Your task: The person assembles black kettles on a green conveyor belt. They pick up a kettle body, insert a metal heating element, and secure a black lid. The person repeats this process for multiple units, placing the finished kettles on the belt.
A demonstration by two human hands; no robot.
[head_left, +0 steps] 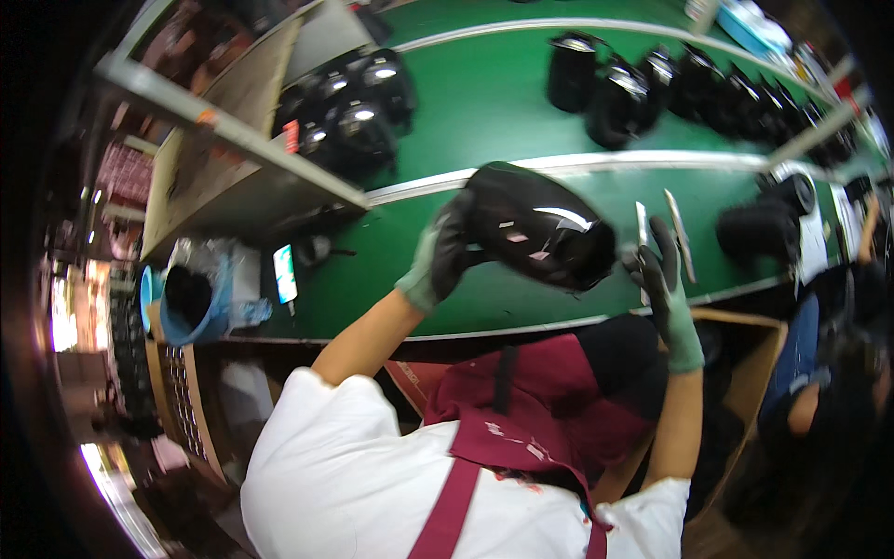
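Item under check: a glossy black housing (535, 228), located over the near part of the green worktop (391, 270), in front of the person. It is tilted, with its narrower end toward the lower right; small pale marks and bright reflections show on its surface.

The left hand (445, 250), in a dark-palmed, pale green glove, is clamped on the housing's left end. The right hand (663, 279), gloved alike, is raised just beside the housing's right end, apart from the left hand. Its fingers are partly spread near 2 slim pale strips (680, 233); whether it grips the nearer strip cannot be told.

To the left, a phone (285, 274) with a lit screen is near a blue tub (207, 312). Beyond the white rail (596, 162), a cluster of black shells (363, 130) is at the left and a row of similar shells (624, 98) at the right. Black cylindrical parts (756, 231) sit at the near right.
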